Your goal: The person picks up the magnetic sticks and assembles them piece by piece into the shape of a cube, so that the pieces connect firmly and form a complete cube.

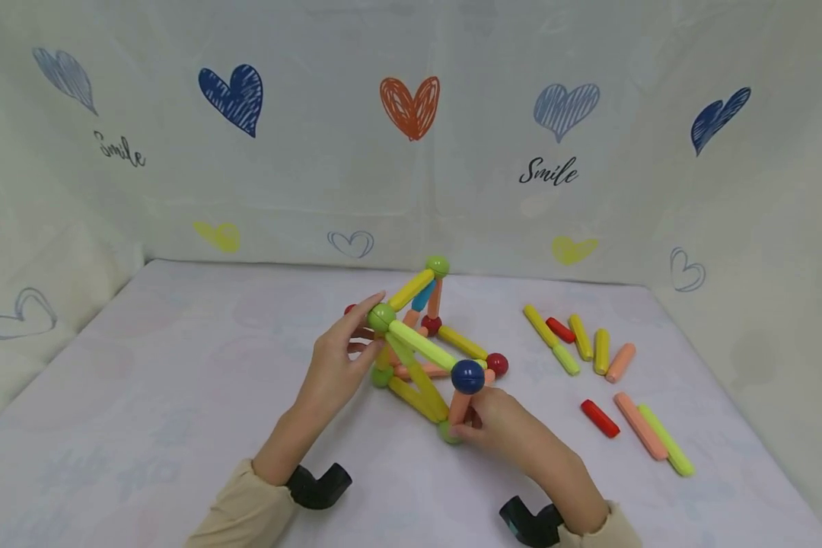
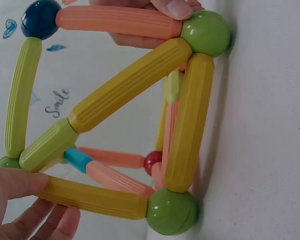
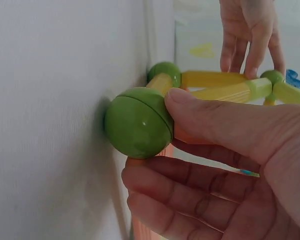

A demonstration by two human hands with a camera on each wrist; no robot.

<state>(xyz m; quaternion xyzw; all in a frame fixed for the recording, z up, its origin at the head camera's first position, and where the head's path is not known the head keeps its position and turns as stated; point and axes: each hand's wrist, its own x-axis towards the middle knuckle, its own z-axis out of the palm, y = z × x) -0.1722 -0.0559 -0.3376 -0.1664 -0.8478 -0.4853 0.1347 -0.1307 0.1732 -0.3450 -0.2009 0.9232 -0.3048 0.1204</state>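
The right hand (image 1: 503,422) pinches the orange rod (image 1: 460,407) beside the lower green ball (image 1: 447,433), beneath the blue ball (image 1: 467,377), while the left hand (image 1: 342,354) is clamped on the yellow rod (image 2: 97,197) by the upper green ball (image 1: 381,317). The frame (image 1: 422,384) stands mid-table (image 1: 178,426), with loose rods (image 1: 641,426) lying to its right.

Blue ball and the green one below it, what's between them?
A peach stick joins the blue ball to the green ball, in the left wrist view.
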